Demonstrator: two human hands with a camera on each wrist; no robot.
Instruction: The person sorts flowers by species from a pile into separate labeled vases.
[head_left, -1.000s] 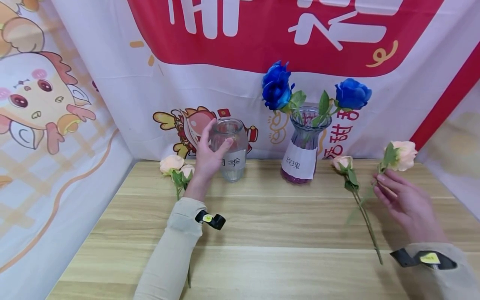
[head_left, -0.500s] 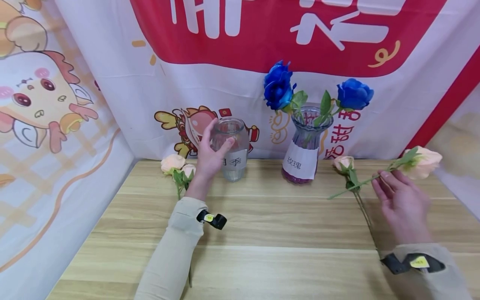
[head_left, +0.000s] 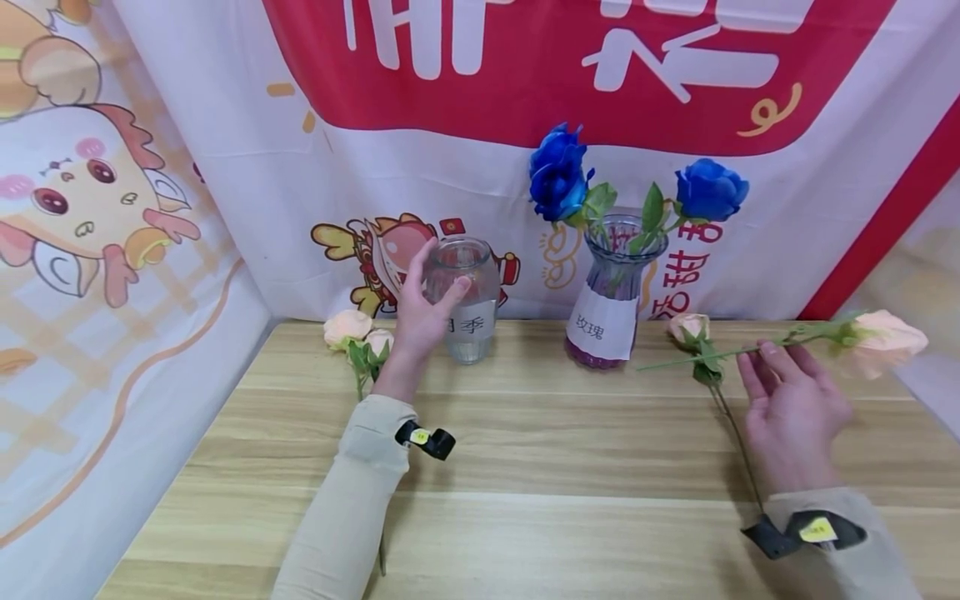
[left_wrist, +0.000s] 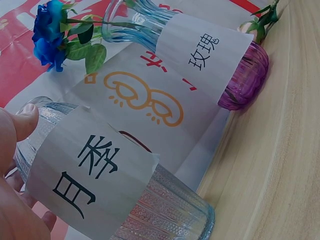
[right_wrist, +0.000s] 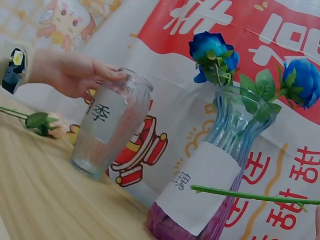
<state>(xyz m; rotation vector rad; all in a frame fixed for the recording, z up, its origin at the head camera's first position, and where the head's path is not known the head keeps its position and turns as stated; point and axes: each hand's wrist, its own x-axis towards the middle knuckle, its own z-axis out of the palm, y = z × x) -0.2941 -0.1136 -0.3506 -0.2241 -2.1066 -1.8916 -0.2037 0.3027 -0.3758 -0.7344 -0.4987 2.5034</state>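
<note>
My left hand [head_left: 423,321] grips the upper side of an upright clear glass vase [head_left: 472,342], thumb in front and fingers round its far side. A white paper label [left_wrist: 95,170] is on that vase. My right hand [head_left: 795,408] pinches a peach rose [head_left: 888,342] by its stem, raised above the table's right side. The bloom points right, and the cut end of the green stem [right_wrist: 240,194] points left. Below that stem lies another peach rose [head_left: 687,329] on the table. More peach roses [head_left: 348,327] lie beside my left forearm, which partly covers their stems.
A blue-and-purple glass vase [head_left: 603,325] with a paper label stands right of the clear vase. It holds blue roses [head_left: 558,175]. A printed cloth [head_left: 412,183] hangs behind the wooden table [head_left: 570,450], and another covers the left side.
My right hand has turned the peach rose from bloom-up to nearly level, its bloom swinging right and its stem end left. The left hand stays on the clear vase.
</note>
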